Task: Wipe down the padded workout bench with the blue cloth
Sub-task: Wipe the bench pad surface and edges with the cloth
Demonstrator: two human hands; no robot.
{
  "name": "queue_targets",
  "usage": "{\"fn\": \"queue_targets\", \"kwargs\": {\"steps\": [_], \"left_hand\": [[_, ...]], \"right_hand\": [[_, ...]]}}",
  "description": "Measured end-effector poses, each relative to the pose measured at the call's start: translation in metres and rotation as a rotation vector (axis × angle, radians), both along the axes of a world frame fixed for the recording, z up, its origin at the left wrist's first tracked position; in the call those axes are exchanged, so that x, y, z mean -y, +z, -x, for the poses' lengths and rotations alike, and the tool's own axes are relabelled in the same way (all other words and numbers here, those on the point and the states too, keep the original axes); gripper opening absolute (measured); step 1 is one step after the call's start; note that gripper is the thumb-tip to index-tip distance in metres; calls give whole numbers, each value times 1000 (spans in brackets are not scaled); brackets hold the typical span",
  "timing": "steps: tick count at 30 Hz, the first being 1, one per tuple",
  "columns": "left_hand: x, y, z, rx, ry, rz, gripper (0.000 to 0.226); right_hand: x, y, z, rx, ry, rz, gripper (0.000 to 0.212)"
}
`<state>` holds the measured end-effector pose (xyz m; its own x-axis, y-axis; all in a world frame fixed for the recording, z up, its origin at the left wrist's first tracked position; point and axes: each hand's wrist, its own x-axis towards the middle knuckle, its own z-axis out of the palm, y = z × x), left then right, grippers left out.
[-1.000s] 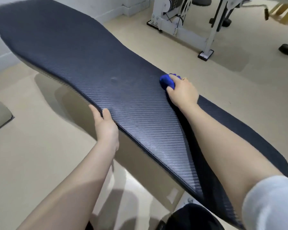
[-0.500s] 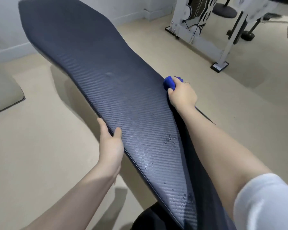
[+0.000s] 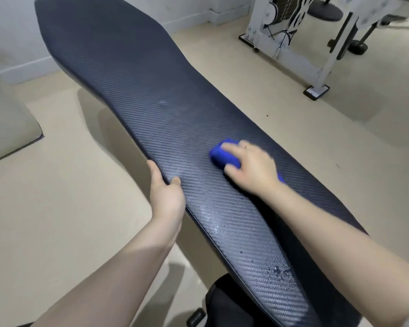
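Observation:
A long padded bench [image 3: 137, 90] with a dark carbon-weave cover runs from the upper left to the lower right. My right hand [image 3: 253, 168] grips a bunched blue cloth [image 3: 219, 155] and presses it onto the middle of the pad. My left hand [image 3: 167, 194] holds the bench's left edge, thumb on top and fingers hidden underneath. Water droplets [image 3: 278, 267] sit on the near end of the pad, and a damp sheen shows near my left thumb.
A white weight machine frame [image 3: 293, 36] with a black foot pad [image 3: 315, 90] stands on the beige floor at the upper right. A pale cushion [image 3: 7, 128] lies at the left. A black roller pad [image 3: 227, 300] sits under the bench's near end.
My right hand has slid the cloth from the bench's right edge toward the middle of the pad. The camera has shifted, and my left hand keeps its hold on the left edge.

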<state>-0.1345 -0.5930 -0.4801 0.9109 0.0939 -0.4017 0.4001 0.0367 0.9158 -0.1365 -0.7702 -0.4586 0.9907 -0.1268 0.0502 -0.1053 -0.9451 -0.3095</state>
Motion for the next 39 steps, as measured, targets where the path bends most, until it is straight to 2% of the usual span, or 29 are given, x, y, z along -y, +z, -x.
{"fn": "queue_targets", "kwargs": {"steps": [2,4,6,9,10,15,17,19,22,25,27,29,32,34,39], "left_hand": [[-1,2,0,-4,-4,-18,72],[-2,4,1,-6,-15,-27,72],[-4,7,2,-8,-25,-8,72],[-10,9,4,-14,-65,43,69],[-14,8,4,-26,-78,68,67],[-42,3,8,-115,-64,363,46],[-45,5,13,-132,-42,444,44],[-45,5,18,-134,-55,461,49],[-42,2,27,-166,-63,464,56],[-38,1,36,-198,-57,468,60],[-34,-1,41,-214,-26,428,61],[-31,-1,46,-215,-26,382,61],[-23,1,58,-191,-46,317,58],[-15,0,68,-184,-43,254,56],[11,9,86,-161,-73,143,64]], "right_hand": [[-23,6,52,-28,232,-80,48],[-20,7,65,-64,337,-85,49],[-9,6,43,-80,222,13,47],[-4,6,9,-50,-161,34,45],[-15,6,9,-39,-184,42,44],[-90,4,42,-47,201,27,43],[-97,4,18,-42,208,29,43],[-101,2,-12,-46,124,23,43],[-105,3,-9,-24,122,17,43],[-97,4,47,-17,416,21,41],[-80,6,70,-55,505,0,44],[-60,7,64,-74,390,25,44],[-22,4,43,-57,-74,54,46],[-13,5,50,-46,-212,66,42],[-42,5,122,-18,170,13,49]]}}
